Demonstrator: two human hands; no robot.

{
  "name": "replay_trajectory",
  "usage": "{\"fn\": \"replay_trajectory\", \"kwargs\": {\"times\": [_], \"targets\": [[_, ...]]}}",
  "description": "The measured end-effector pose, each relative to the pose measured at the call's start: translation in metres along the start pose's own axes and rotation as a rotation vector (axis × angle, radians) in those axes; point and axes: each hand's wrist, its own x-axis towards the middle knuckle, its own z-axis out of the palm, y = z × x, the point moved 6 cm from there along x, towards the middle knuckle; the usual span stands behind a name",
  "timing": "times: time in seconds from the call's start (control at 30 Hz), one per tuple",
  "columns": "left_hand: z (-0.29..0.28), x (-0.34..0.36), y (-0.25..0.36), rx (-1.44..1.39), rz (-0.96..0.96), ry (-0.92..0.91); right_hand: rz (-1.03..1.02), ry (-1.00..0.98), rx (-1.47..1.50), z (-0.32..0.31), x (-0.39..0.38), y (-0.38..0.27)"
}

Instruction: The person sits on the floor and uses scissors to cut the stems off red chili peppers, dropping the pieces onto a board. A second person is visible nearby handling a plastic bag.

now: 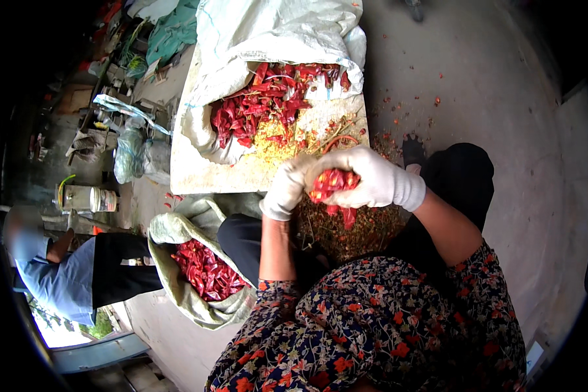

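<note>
Nearest of all is the person's flowered sleeve [372, 326], dark blue with red and orange blossoms, both forearms rising out of it toward the middle of the scene. Both hands wear white knit gloves. The right hand [366, 178] is curled over a bunch of red dried chillies [330, 186], its fingers pressed together around them so that pods poke out below the palm. The left hand [286, 188] meets it from the left, its fingers bent and touching the same bunch at its left end; I cannot tell just which pod they pinch. The bunch hangs above a heap of stems and seeds [346, 232] lying on the floor between the person's dark-trousered knees.

To the near left a greenish sack [176, 228] stands open on the floor, its mouth rolled down, with red chillies [206, 271] inside. Left of it sits another person in a light blue shirt [59, 281] and dark trousers.

Just beyond the hands lies a pale board [196, 176], serving as a low desk, strewn with yellow seeds [274, 147]. On its far part a big white woven sack [268, 32] lies on its side, its mouth toward the hands, more red chillies [261, 104] spilling out. Far right is grey concrete floor [477, 91], dotted with red scraps. Far left, bags and clutter crowd together.
</note>
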Motion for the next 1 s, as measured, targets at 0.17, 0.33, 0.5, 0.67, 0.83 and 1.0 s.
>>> {"fn": "replay_trajectory", "kwargs": {"times": [0.17,0.33,0.5,0.67,0.83,1.0], "targets": [[-0.037,0.056,0.016,1.024,-0.193,0.264,0.205,0.619,0.533,-0.047,-0.004,0.034],[-0.083,0.113,-0.020,1.345,0.069,0.661,0.311,0.618,0.177,-0.041,0.002,0.032],[-0.084,0.098,-0.028,0.932,0.245,0.790,0.417,0.536,-0.367,-0.048,0.003,0.023],[-0.011,0.033,0.062,0.903,0.574,0.626,0.282,0.454,-0.695,-0.035,0.008,0.027],[0.025,-0.017,0.098,0.899,0.587,0.545,0.321,0.271,0.078,-0.009,0.014,0.069],[0.018,-0.040,0.099,0.637,0.547,0.649,0.371,0.355,0.676,0.011,0.012,0.072]]}}
